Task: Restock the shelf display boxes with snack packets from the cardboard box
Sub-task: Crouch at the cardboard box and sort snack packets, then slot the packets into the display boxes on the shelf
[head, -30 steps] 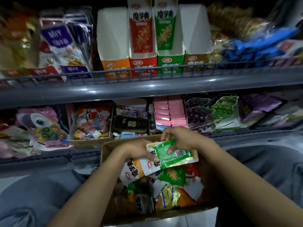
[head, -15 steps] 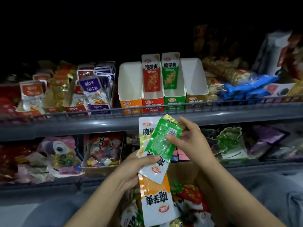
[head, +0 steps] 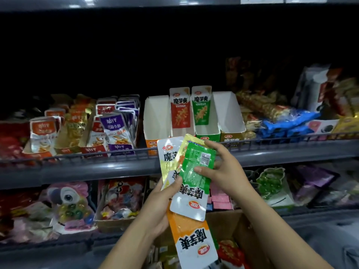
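**Both hands hold packets in front of the shelf**

I see the left hand (head: 155,208) holding a fan of snack packets in front of the grey shelf (head: 97,167). Its grip is closed around them, with the thumb pressed on the front of the bundle. In this bundle there is a white and yellow packet (head: 168,158) on top, a white packet (head: 189,202) in the middle and a long orange packet (head: 192,237) that hangs down, its print upside down.

The right hand (head: 223,169) holds a green packet (head: 196,166) that lies over the bundle, its back side with the barcode facing me. The grip pinches this packet: the thumb lies on its front and the fingers curl round its right edge.

Just behind the hands, four display boxes stand side by side on the shelf. The orange box (head: 155,121) and the yellow box (head: 230,117) show only white inner walls. The red box (head: 181,111) has a red packet upright in it, and the green box (head: 203,109) a green one.

The cardboard box (head: 229,226) is below the hands; more packets seem to lie inside, but it is dark there.
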The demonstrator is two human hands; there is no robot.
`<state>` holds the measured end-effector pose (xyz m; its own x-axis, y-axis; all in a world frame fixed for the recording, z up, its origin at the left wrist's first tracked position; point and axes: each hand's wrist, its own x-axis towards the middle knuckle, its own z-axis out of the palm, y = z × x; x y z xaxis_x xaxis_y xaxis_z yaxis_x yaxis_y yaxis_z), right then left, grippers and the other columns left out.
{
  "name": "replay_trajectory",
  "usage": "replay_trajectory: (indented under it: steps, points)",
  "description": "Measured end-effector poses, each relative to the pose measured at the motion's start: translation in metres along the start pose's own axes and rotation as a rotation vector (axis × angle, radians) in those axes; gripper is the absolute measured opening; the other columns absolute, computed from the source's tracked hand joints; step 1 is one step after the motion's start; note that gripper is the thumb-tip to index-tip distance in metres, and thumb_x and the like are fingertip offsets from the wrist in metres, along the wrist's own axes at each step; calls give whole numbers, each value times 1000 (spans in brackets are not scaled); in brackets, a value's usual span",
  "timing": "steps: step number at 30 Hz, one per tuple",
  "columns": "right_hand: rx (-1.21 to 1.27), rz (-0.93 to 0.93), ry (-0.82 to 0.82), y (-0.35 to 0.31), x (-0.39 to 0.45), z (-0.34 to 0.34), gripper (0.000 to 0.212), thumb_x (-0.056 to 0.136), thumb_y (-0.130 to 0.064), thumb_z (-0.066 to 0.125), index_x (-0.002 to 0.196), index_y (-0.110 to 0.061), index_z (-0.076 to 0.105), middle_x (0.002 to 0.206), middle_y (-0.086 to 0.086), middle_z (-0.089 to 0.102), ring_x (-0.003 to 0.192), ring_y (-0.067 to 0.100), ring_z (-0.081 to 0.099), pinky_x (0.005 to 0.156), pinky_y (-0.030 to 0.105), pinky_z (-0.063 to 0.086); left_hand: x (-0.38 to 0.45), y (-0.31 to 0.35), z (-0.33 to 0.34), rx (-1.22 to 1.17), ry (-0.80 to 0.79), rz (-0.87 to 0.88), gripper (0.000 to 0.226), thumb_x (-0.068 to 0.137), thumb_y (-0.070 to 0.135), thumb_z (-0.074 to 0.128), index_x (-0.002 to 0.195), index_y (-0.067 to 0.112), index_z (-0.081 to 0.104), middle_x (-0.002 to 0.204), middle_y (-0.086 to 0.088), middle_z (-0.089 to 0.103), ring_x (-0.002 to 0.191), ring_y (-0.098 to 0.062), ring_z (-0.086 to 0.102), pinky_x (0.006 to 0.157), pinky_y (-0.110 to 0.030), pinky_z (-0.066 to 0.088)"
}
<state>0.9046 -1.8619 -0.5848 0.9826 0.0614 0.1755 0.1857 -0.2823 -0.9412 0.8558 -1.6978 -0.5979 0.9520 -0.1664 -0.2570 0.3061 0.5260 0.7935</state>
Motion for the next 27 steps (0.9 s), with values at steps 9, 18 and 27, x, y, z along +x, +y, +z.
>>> replay_trajectory:
  steps: [9,18,27]
  points:
    - [-65,-131,-237,-43,-7,-9,42,75,-17,78,112,-33,67,85,-14,53,63,-3,52,68,17,47,22,41,21,-16,226,325,28,86,4,64,105,24,62,98,-5,74,83,-25,71,71,-41,56]
    - [1,-119,-445,-61,23,-25,63,72,1,76,129,-17,55,127,-3,37,97,6,59,92,19,48,42,57,31,-51,164,366,38,91,8,57,127,21,54,104,-4,73,87,-24,72,63,-38,59]
    - [-216,-398,-204,-62,54,-33,16,78,-28,69,87,-18,77,135,-18,50,109,-4,57,95,20,45,54,65,31,-52,142,380,43,91,19,57,132,28,49,111,-4,70,84,-20,72,54,-31,57]
